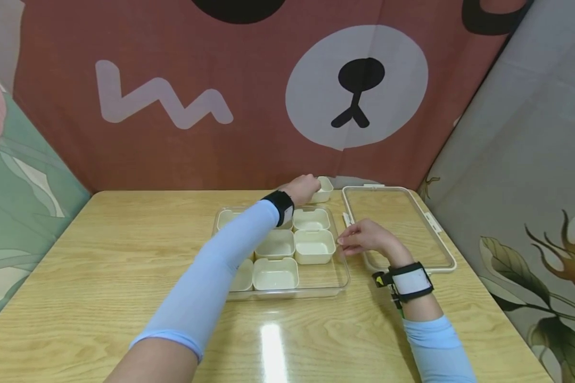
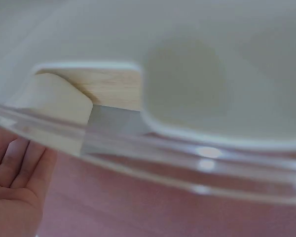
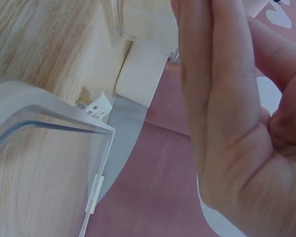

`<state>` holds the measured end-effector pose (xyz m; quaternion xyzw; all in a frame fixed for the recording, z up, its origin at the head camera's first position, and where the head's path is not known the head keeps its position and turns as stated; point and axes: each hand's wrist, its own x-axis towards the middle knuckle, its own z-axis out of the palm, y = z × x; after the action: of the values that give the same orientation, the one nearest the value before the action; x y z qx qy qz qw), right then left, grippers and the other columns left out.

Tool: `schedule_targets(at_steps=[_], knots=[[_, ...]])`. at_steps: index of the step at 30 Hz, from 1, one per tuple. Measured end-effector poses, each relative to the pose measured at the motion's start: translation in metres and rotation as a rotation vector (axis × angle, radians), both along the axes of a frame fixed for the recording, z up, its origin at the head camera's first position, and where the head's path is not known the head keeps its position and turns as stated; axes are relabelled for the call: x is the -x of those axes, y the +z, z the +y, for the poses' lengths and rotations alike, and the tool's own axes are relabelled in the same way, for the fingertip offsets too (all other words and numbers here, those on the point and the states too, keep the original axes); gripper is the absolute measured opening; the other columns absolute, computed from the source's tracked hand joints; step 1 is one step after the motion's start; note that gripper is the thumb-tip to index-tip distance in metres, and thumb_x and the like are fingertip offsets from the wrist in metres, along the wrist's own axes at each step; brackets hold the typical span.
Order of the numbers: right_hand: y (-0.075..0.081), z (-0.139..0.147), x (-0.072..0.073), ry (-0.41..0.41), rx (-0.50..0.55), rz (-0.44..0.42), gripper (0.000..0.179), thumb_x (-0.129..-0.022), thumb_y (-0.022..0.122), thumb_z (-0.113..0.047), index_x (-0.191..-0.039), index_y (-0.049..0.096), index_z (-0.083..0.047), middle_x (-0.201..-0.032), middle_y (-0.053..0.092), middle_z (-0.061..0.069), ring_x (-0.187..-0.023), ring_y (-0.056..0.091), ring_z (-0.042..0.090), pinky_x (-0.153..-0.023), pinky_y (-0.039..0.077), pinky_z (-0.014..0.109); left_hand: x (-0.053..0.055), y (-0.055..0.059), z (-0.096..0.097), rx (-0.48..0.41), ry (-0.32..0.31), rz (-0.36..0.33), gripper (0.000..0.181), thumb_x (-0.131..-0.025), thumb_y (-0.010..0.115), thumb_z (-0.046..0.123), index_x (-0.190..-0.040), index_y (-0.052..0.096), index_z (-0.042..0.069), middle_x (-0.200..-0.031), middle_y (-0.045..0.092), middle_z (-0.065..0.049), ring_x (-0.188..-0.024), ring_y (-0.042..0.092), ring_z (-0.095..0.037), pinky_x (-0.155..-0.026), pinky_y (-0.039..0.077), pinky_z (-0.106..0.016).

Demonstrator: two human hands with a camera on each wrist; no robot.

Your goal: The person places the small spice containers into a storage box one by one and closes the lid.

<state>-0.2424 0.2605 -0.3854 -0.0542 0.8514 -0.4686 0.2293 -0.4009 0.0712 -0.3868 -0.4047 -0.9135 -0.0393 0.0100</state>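
At the back of the table, just beyond the clear tray point(image 1: 333, 291), my left hand point(image 1: 303, 189) grips a small cream box point(image 1: 323, 190) by its left side. In the left wrist view the fingers point(image 2: 19, 160) lie against the cream box point(image 2: 59, 111), partly behind the tray's clear rim. My right hand point(image 1: 366, 236) is at the tray's right edge, its fingertips right beside a cream box point(image 1: 314, 247). Its fingers point(image 3: 232, 89) are nearly straight and close together in the right wrist view. Several more cream boxes stand in rows inside the tray, some hidden by my left arm.
A clear lid point(image 1: 397, 226) with a white frame and side clips lies on the table to the right of the tray. Bare wood point(image 1: 319, 276) shows in the tray's front right corner. A brown printed curtain point(image 1: 196, 154) hangs behind the table.
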Motion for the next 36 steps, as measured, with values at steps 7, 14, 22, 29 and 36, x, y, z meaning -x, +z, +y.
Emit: schedule_targets(at_steps=[7,14,22,29,36], knots=[[0.0,0.0,0.0,0.005,0.001,0.001,0.029,-0.092,0.06,-0.01,-0.108,0.061,0.014,-0.084,0.072,0.011,-0.071,0.069,0.011,-0.07,0.057,0.029,-0.008,0.011,-0.004,-0.1,-0.037,0.031,0.022,-0.09,0.052,-0.008,-0.092,0.07,0.004,-0.071,0.047,0.003,-0.067,0.037,-0.012,-0.062,0.032,-0.025],[-0.001,0.001,0.0,0.014,-0.001,-0.005,0.031,-0.092,0.061,-0.011,-0.11,0.061,0.014,-0.085,0.072,0.012,-0.072,0.069,0.012,-0.072,0.057,0.031,-0.021,0.027,-0.007,-0.116,-0.01,0.092,0.026,-0.091,0.049,-0.006,-0.085,0.068,0.011,-0.069,0.041,0.004,-0.065,0.035,-0.011,-0.06,0.031,-0.024],[-0.001,0.0,0.0,0.009,0.005,-0.01,0.031,-0.092,0.061,-0.011,-0.11,0.06,0.014,-0.084,0.071,0.011,-0.072,0.069,0.012,-0.072,0.057,0.031,-0.051,0.045,-0.015,-0.155,-0.061,0.195,0.031,-0.088,0.044,-0.008,-0.083,0.07,0.01,-0.075,0.055,0.002,-0.074,0.049,-0.01,-0.068,0.041,-0.026],[0.0,-0.001,0.0,0.016,0.016,-0.003,0.032,-0.092,0.06,-0.011,-0.111,0.059,0.015,-0.086,0.072,0.014,-0.073,0.069,0.012,-0.074,0.057,0.033,-0.09,0.058,-0.029,-0.175,-0.17,0.28,0.029,-0.089,0.048,-0.002,-0.099,0.074,0.008,-0.086,0.067,-0.006,-0.082,0.061,-0.016,-0.07,0.05,-0.024],[0.0,-0.001,-0.001,0.008,0.007,-0.005,0.032,-0.092,0.061,-0.012,-0.11,0.06,0.015,-0.088,0.072,0.017,-0.073,0.07,0.012,-0.075,0.057,0.034,-0.131,0.062,-0.044,-0.174,-0.243,0.378,0.026,-0.086,0.05,-0.002,-0.091,0.074,0.008,-0.078,0.064,-0.003,-0.076,0.061,-0.015,-0.065,0.049,-0.022]])
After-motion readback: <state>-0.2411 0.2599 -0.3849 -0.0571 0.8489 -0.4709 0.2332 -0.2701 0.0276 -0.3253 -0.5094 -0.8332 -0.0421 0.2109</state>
